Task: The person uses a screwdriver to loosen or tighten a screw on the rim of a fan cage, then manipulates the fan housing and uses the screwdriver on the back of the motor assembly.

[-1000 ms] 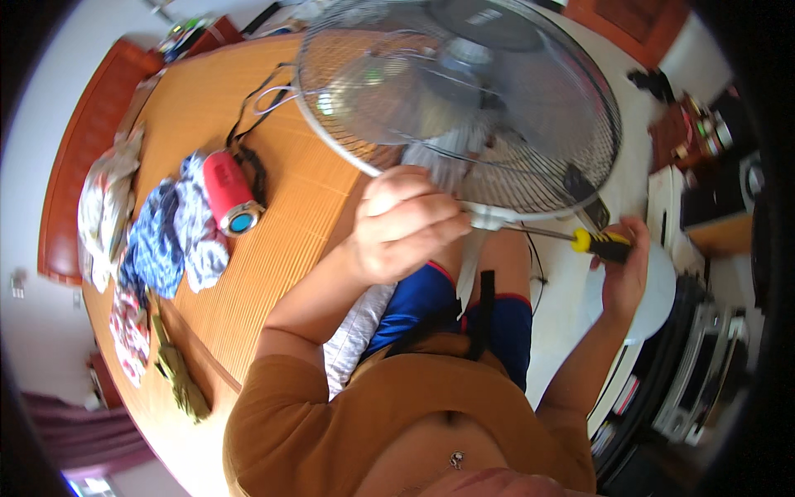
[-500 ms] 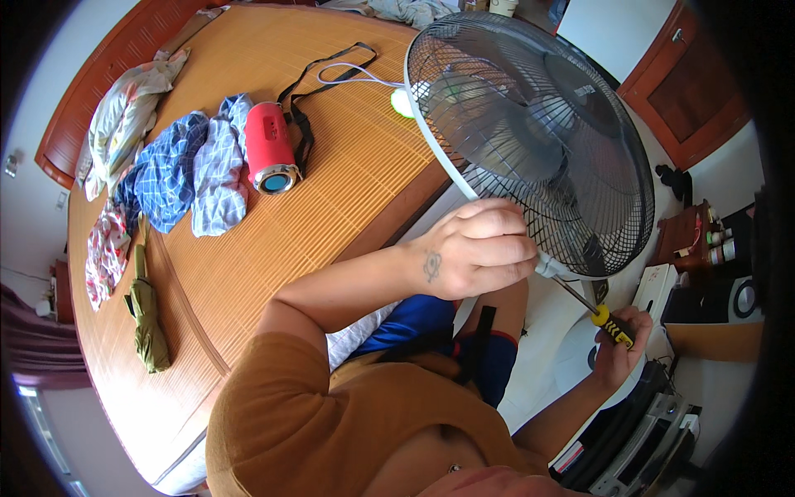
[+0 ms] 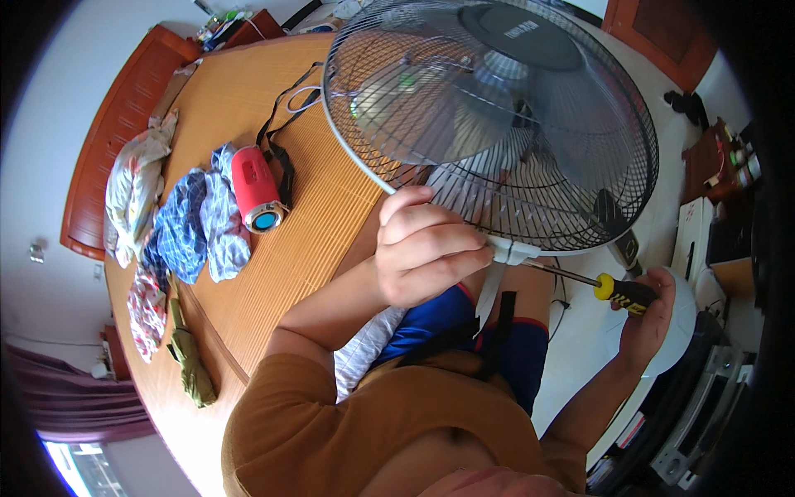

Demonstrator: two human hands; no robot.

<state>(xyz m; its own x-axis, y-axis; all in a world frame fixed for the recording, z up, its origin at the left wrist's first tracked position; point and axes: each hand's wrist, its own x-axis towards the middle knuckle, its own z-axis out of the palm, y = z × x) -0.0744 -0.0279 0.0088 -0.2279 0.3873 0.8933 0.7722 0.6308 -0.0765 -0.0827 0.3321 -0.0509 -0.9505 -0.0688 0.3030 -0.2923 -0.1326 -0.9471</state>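
Observation:
A standing fan with a dark wire grille [image 3: 580, 207] and pale rim fills the upper middle of the view. My left hand [image 3: 426, 253] grips the lower rim beside a white clip [image 3: 515, 248]. My right hand [image 3: 652, 315], lower right, is closed round a yellow-and-black screwdriver [image 3: 621, 294], its shaft running left to the clip; whether its tip is seated there I cannot tell. Behind that hand sits the round white fan base [image 3: 677, 335].
The bed [image 3: 298, 240] with a bamboo mat carries a red cylindrical speaker [image 3: 255, 182] with black strap, crumpled clothes [image 3: 182, 240] and an olive folded umbrella [image 3: 195, 364]. Stacked electronic equipment [image 3: 696, 414] stands at right, below a wooden cabinet [image 3: 704, 161]; a wooden door [image 3: 654, 45] is at top right.
Since half a second ago the camera's view has shifted, and the fan head shows at a different angle, further left. My hands keep their holds on rim and screwdriver.

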